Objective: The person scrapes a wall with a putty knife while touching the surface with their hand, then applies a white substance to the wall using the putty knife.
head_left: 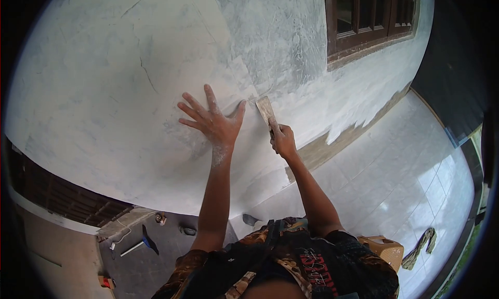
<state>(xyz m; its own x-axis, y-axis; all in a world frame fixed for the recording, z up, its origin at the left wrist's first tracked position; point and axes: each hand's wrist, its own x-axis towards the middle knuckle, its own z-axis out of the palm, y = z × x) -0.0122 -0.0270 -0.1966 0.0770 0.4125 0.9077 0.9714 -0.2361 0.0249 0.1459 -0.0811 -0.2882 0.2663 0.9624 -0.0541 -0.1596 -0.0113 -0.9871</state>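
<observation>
My right hand (283,141) is closed round the handle of a putty knife (265,108). The knife's flat blade, smeared with pale filler, points up at the wall, close to or touching it. Left of it, my left hand (215,123) is spread against the white-coated wall (104,80), fingers apart and holding nothing. White dust marks its wrist and fingertips. Above the hands, a greyer, thinly coated patch (275,34) meets the whiter coat along an uneven edge. Thin cracks run through the coating on the left.
A brown-framed window (371,31) is at upper right. Below the wall lies a tiled floor (384,169) with a crumpled cloth (419,248). A tan plastic stool (383,249) stands beside my right side. A blue-headed broom (149,241) lies at lower left.
</observation>
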